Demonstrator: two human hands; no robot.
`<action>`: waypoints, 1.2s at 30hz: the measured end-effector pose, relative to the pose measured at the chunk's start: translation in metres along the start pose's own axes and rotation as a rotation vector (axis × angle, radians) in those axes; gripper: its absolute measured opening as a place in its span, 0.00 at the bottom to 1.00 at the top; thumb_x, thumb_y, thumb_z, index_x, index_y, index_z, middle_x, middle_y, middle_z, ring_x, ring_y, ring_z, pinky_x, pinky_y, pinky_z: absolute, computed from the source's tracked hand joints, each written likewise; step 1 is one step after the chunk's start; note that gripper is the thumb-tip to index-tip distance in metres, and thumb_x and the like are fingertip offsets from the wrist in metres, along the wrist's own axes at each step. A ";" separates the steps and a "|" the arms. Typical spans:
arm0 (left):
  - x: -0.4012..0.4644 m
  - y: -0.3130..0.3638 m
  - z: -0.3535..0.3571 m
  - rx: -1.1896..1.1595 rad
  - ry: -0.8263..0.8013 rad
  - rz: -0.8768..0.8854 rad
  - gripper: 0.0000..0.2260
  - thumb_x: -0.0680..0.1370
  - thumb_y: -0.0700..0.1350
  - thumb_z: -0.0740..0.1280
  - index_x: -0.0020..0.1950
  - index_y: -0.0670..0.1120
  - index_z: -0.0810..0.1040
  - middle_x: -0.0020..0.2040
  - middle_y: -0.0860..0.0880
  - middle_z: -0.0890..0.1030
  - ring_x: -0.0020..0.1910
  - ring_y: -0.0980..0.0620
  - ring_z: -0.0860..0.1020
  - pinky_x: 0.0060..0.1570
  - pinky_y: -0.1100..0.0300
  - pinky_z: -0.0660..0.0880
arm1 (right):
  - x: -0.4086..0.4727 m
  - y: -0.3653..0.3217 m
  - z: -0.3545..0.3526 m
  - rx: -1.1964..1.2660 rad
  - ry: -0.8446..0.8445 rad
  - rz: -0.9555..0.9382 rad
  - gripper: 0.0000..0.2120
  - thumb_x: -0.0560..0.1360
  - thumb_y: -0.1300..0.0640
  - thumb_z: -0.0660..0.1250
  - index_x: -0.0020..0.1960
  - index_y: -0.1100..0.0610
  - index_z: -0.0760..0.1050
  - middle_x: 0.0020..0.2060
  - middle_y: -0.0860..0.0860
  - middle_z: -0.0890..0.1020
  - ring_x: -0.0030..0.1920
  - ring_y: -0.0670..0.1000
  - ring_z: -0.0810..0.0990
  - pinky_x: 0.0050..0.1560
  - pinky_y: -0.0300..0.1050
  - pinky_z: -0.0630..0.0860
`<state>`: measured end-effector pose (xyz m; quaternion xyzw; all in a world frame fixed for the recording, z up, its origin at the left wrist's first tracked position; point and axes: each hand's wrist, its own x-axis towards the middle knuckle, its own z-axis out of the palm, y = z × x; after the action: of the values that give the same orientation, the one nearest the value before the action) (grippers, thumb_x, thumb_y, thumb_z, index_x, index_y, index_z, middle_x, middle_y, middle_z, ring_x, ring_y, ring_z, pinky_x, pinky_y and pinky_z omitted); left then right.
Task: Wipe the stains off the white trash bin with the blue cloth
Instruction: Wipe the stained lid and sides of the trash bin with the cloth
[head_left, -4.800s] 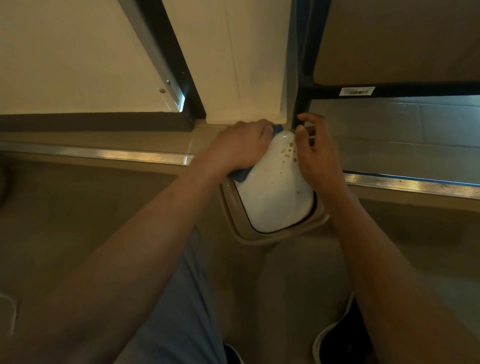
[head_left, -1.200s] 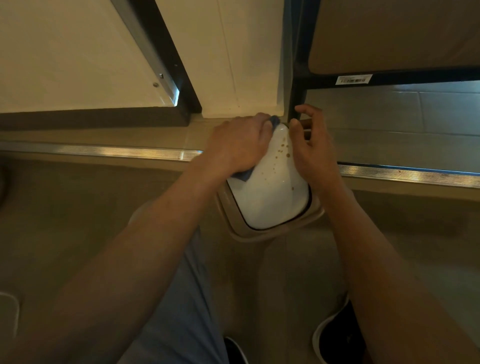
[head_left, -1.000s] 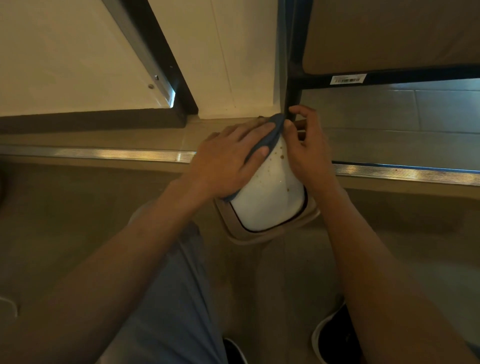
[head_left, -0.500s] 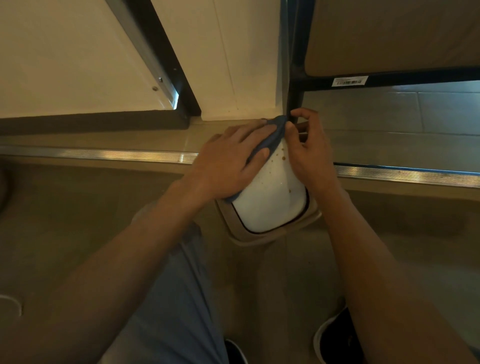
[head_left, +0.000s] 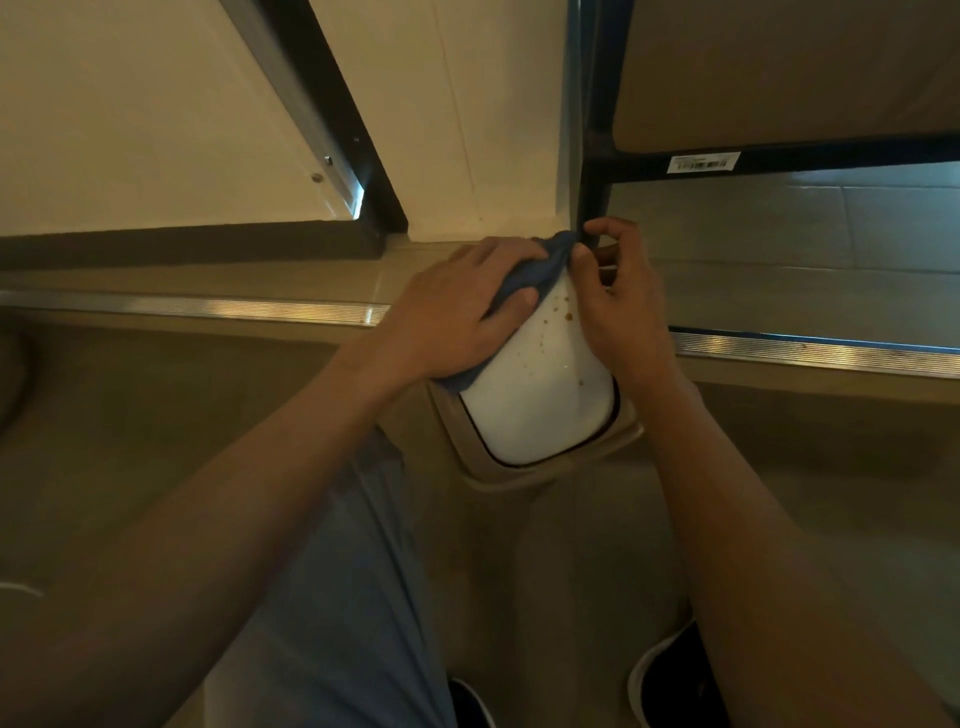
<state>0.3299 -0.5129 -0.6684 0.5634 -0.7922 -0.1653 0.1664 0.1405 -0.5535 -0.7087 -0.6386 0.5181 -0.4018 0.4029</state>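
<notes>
My left hand (head_left: 457, 317) presses the blue cloth (head_left: 530, 270) flat on the white trash bin (head_left: 540, 395) on the floor; my right hand (head_left: 623, 306) pinches its far corner. Pulling there could bunch the cloth and smear the stains (head_left: 563, 312)

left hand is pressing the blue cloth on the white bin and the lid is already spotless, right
Not quite. The left hand does press the blue cloth on the white bin, but the head view shows brown stains still on it.
</notes>
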 end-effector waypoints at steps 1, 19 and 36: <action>-0.008 -0.008 -0.002 -0.042 0.013 0.029 0.18 0.84 0.54 0.59 0.72 0.50 0.69 0.65 0.50 0.75 0.60 0.50 0.75 0.55 0.54 0.71 | 0.000 0.000 0.001 -0.002 -0.001 -0.001 0.15 0.83 0.49 0.60 0.69 0.49 0.66 0.50 0.42 0.77 0.49 0.38 0.78 0.53 0.47 0.79; -0.028 -0.013 -0.002 -0.061 0.070 -0.121 0.18 0.86 0.55 0.55 0.75 0.53 0.68 0.68 0.52 0.77 0.62 0.50 0.76 0.58 0.53 0.72 | -0.002 -0.005 0.003 -0.012 0.014 0.032 0.16 0.84 0.49 0.59 0.70 0.50 0.66 0.51 0.45 0.78 0.48 0.41 0.78 0.55 0.53 0.79; -0.018 -0.011 0.002 0.029 0.042 -0.210 0.21 0.85 0.59 0.52 0.77 0.57 0.66 0.71 0.52 0.76 0.65 0.48 0.75 0.56 0.57 0.67 | -0.002 -0.002 0.004 -0.026 -0.014 0.031 0.15 0.84 0.47 0.58 0.69 0.47 0.66 0.52 0.44 0.77 0.51 0.42 0.78 0.57 0.51 0.79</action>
<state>0.3434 -0.4989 -0.6768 0.6491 -0.7274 -0.1584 0.1564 0.1450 -0.5511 -0.7088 -0.6384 0.5306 -0.3842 0.4042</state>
